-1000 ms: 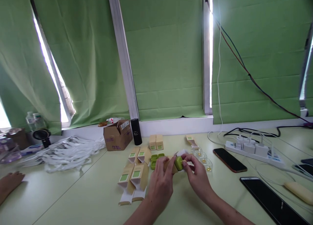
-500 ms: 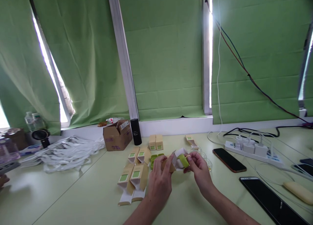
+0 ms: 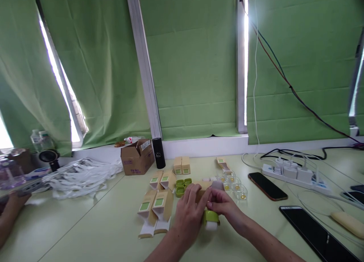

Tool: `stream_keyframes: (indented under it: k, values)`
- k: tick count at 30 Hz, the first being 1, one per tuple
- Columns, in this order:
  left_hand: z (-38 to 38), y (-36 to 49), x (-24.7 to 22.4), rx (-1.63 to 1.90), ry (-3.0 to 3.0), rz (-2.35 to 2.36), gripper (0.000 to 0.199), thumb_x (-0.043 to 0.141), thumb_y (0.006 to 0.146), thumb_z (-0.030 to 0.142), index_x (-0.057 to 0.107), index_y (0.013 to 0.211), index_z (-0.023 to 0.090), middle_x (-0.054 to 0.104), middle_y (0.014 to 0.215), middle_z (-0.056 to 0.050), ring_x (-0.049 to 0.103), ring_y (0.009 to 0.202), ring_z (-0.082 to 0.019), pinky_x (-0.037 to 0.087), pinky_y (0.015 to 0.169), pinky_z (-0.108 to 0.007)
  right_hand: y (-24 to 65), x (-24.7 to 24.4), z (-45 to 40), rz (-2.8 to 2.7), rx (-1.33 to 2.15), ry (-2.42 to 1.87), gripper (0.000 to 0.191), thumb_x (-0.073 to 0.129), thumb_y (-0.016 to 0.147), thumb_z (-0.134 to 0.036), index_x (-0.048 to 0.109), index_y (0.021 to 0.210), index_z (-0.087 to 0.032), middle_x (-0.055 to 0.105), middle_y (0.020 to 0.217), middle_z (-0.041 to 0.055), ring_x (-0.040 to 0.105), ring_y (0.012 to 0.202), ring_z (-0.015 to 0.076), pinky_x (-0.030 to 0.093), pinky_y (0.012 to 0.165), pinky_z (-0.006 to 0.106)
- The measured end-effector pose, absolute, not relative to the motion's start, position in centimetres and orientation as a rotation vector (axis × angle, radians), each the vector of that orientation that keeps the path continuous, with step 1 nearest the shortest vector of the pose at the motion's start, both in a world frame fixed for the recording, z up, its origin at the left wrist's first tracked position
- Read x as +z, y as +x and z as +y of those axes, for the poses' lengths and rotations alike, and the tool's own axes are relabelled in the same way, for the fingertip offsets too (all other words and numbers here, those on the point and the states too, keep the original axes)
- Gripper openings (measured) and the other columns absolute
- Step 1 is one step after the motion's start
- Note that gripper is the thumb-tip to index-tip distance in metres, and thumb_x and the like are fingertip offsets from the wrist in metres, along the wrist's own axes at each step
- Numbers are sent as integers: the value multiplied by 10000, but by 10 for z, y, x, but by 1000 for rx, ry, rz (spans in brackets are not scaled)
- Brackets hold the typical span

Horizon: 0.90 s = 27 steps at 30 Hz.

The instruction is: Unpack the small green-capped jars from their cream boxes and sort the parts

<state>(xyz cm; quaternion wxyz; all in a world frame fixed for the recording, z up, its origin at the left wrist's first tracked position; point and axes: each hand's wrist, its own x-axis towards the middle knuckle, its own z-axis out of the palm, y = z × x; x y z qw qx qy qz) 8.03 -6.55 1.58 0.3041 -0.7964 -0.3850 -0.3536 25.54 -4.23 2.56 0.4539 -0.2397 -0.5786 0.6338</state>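
My left hand [image 3: 189,207] is closed around a small tan cardboard box [image 3: 203,185], largely hidden by the fingers. My right hand [image 3: 224,204] meets it from the other side, fingertips pinched on the box near a blurred whitish flap [image 3: 218,185]. Below the fingers a green piece [image 3: 211,216] pokes out with a white part under it; how it sits in the box I cannot tell. Just beyond my left hand stand several green square cups [image 3: 180,190]. Several tan boxes with green labels [image 3: 158,202] stand to the left, the front ones with flaps open.
Clear cups with yellow bits [image 3: 236,187] stand behind my right hand. Two closed boxes [image 3: 181,165], a brown carton [image 3: 137,159] and a black cylinder [image 3: 158,153] are farther back. Phones [image 3: 267,186] and a power strip [image 3: 294,174] lie right. Another person's hand [image 3: 15,202] is far left.
The green piece has gone from my right fingertips at the box's open end to below both hands. My right hand has moved in against the box. The other person's hand has come farther into view.
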Motion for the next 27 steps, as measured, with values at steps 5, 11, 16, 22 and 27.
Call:
stream_keyframes:
  k: [5, 11, 16, 22, 27]
  values:
    - [-61, 79, 15, -990, -2031, -1112, 716, 475, 911, 3, 413, 1555, 309, 550, 1239, -137, 556, 1191, -290, 582, 908, -414, 258, 28, -37, -1385, 1385, -621, 511, 832, 697, -629, 529, 705, -218, 565, 592, -45, 418, 464, 90, 302, 404, 204]
    - [-53, 69, 19, -1037, -1956, -1302, 781, 485, 844, -36, 420, 1542, 307, 532, 1248, -124, 551, 1185, -278, 588, 870, -375, 276, 40, -32, -1386, 1123, -711, 451, 784, 763, -609, 574, 723, -212, 694, 714, 24, 567, 590, 152, 404, 528, 256]
    - [-52, 65, 22, -1057, -1922, -1430, 720, 511, 835, -14, 474, 1499, 261, 518, 1261, -127, 540, 1202, -284, 590, 867, -367, 284, 41, -34, -1733, 831, -973, 190, 677, 842, -322, 593, 703, -224, 653, 638, -14, 570, 587, 164, 368, 548, 255]
    - [-55, 67, 23, -1072, -1926, -1466, 723, 506, 862, -1, 440, 1522, 286, 522, 1266, -120, 544, 1203, -277, 591, 842, -353, 274, 32, -46, -2035, 330, -1240, 197, 638, 710, -52, 636, 650, -239, 704, 639, -3, 614, 617, 186, 262, 539, 253]
    - [-55, 67, 22, -1100, -1944, -1468, 740, 516, 856, 8, 428, 1532, 295, 530, 1271, -118, 548, 1206, -280, 590, 854, -370, 272, 29, -50, -2119, 228, -1283, 213, 671, 652, -30, 642, 623, -240, 706, 637, 12, 611, 596, 193, 219, 533, 264]
